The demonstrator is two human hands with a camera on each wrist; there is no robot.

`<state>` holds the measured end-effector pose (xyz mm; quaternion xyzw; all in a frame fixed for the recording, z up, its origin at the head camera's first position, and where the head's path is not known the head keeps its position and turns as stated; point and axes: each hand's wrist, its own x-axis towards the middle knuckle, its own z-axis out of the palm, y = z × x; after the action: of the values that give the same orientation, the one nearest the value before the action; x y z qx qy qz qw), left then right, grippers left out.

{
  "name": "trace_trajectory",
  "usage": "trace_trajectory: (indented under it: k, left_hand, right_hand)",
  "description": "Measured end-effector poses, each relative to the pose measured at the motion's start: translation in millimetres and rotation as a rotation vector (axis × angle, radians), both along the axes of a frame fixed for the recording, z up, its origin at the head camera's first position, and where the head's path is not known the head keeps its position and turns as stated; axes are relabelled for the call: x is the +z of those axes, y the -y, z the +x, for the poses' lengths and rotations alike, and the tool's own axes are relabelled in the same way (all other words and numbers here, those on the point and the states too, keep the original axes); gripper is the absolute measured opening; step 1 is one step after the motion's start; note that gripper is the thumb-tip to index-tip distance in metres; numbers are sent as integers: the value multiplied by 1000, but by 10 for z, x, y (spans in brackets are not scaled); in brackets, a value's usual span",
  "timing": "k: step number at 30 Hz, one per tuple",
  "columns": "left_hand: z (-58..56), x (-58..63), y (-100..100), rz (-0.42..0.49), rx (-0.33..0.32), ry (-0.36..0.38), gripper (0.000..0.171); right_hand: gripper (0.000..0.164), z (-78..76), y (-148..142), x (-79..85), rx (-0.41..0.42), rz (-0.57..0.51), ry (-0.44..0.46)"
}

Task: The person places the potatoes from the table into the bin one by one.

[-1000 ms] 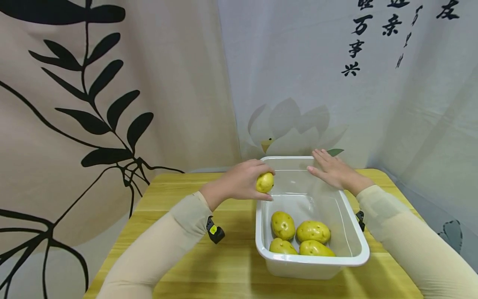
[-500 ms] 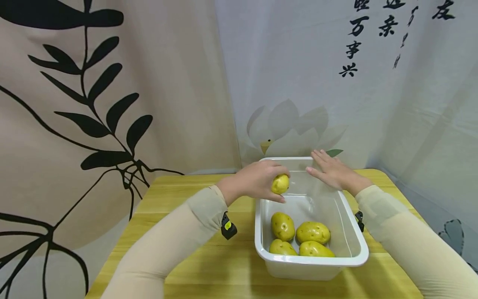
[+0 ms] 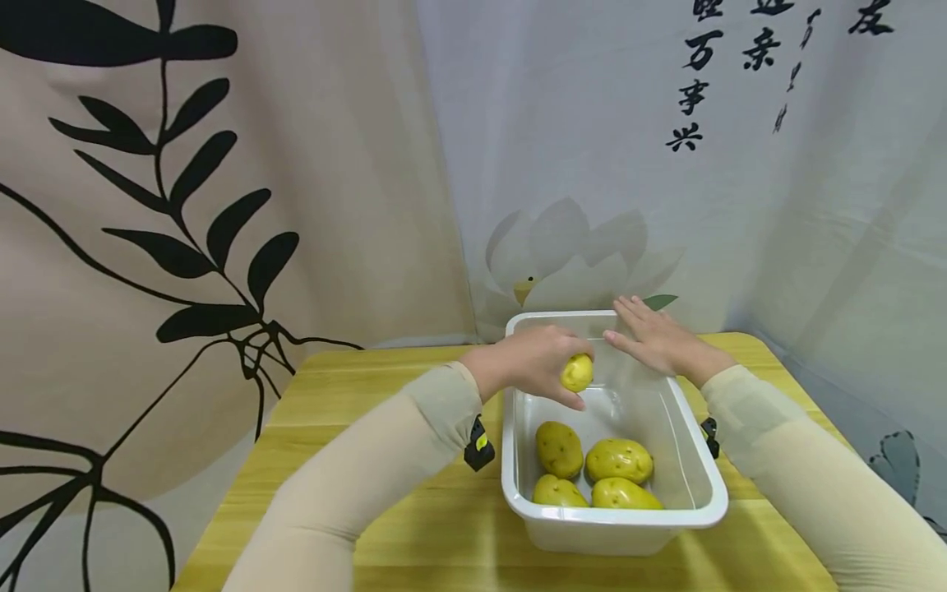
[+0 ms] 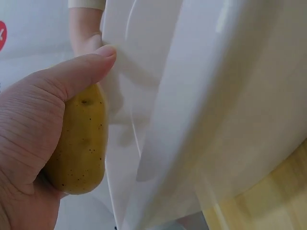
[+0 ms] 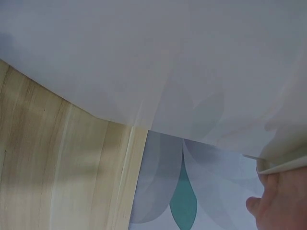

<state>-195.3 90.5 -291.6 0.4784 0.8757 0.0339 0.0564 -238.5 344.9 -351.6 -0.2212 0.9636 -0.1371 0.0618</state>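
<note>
My left hand [image 3: 534, 360] grips a yellow potato [image 3: 577, 373], with the thumb below and the fingers over the top in the head view. It hangs over the left side of a white plastic bin [image 3: 614, 515]. Small dark specks dot the potato [image 4: 81, 148] in the left wrist view, where the thumb lies across its upper end. Several more potatoes [image 3: 620, 460] lie at the near end inside the bin. My right hand [image 3: 660, 339] rests at the bin's far right rim, its fingers straight. Part of that hand [image 5: 283, 203] shows beside the rim in the right wrist view.
The bin stands on a wood-grain table [image 3: 414, 526], towards its right side. Behind it hangs a pale curtain [image 3: 370, 164] printed with dark leaves, a lotus and black characters. A black wrist camera [image 3: 479, 444] sits at the left cuff, beside the bin's wall.
My left hand has moved right with the potato, from beside the bin's left rim to over the bin. The right hand stays at the rim, and the potatoes inside have not moved.
</note>
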Motion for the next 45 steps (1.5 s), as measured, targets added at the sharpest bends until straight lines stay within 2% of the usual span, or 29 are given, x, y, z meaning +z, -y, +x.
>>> trace_trajectory:
  k: [10,17,25,31,34,39,45]
  left_hand:
    - [-41,-39,-240,-172,58,174,61]
    - [-22,-83,-434,-264,61,206,66]
    - [-37,-195,-610,-298,30,203,69]
    - [-53,-331,-670,-247,2,267,63]
    - [-50,-413,-684,-223,-7,281,61]
    - [-31,-561,-708,-250,-17,275,59]
    - [-60,-627,-686,-234,-4,311,57]
  right_hand:
    - [81,11,-14,-3,-7,-7,-10]
    - [80,33,-31,33,-11,-19,-12]
    - [82,1,-28,-1,2,-23,-18]
    - [81,16,-21,-24,0,-37,-23]
    - [80,19,-6,-11,5,-36,-14]
    - [80,12,2,-9,-1,-20,-5]
    - [79,20,0,-17,-4,-43,-22]
